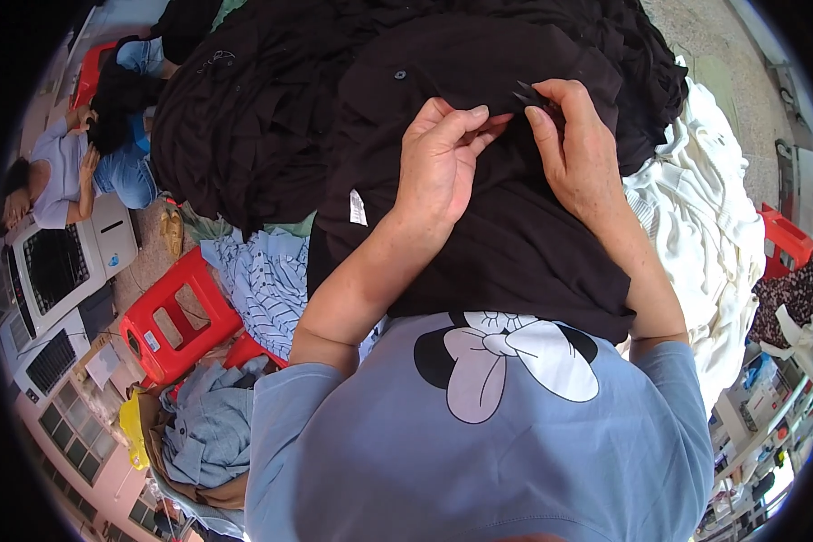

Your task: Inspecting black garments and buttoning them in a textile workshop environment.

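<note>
A dark black garment [506,262] is spread over my lap and the pile before me. My left hand [438,167] is closed, thumb and fingers pinching a bit of its cloth. Close by on the right, my right hand [580,144] grips small thread snips [523,96]; two dark pointed blades stick out past the fingers, and the rest is hidden in the hand. The blade tips lie just above and right of my left fingertips. On the garment a small round button [400,75] shows, and a white label [358,207] lies left of my left wrist.
Black garments [253,135] heap up ahead and left; white knit clothes [696,226] are piled at right. A striped blue shirt [266,280], a red stool [181,316] and a bag of blue-grey clothes [208,420] stand at left. Another person [72,172] sits far left, handling dark cloth.
</note>
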### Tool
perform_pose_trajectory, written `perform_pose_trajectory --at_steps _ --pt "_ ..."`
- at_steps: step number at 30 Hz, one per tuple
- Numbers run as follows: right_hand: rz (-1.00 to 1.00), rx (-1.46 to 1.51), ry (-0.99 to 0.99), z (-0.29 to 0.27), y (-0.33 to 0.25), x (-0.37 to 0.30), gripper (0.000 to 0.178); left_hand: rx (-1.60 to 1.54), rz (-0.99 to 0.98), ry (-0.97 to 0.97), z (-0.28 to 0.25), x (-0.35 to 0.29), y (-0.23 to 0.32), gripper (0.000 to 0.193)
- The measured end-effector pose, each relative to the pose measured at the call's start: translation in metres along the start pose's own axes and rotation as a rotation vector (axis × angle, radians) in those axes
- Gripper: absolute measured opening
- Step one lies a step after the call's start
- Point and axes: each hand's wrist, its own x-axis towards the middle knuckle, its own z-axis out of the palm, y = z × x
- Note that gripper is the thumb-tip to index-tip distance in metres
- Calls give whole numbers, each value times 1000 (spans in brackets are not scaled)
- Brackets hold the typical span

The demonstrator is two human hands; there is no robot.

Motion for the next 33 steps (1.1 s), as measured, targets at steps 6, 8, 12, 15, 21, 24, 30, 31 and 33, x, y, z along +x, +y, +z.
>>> perform_pose_trajectory --at_steps 6,8,12,15,21,24,30,31,33 --pt "-65 -117 6 -3 -10 -7 23 4 70 -33 4 -5 -1 11" --pt "-79 -137 12 -1 -8 -7 23 11 92 -109 -3 -3 -3 8" --pt "-119 -190 26 0 -6 -6 24 5 91 -123 -6 -2 -5 8" --pt "-138 -218 37 0 -7 -5 21 20 93 -116 -5 -3 -5 8" --pt "-149 -231 46 2 -5 -4 21 11 83 -113 -7 -2 -5 8" --pt "-176 -258 59 3 -3 -4 21 11 82 -121 -5 -2 -4 7" --pt "-223 -283 29 0 -1 -2 20 -22 66 -50 0 -3 -3 9" --pt "-224 -283 29 1 -1 -3 20 -18 62 -45 1 -3 -2 9" --pt "-63 -69 48 2 1 -3 19 -14 59 -41 2 -3 -2 9"
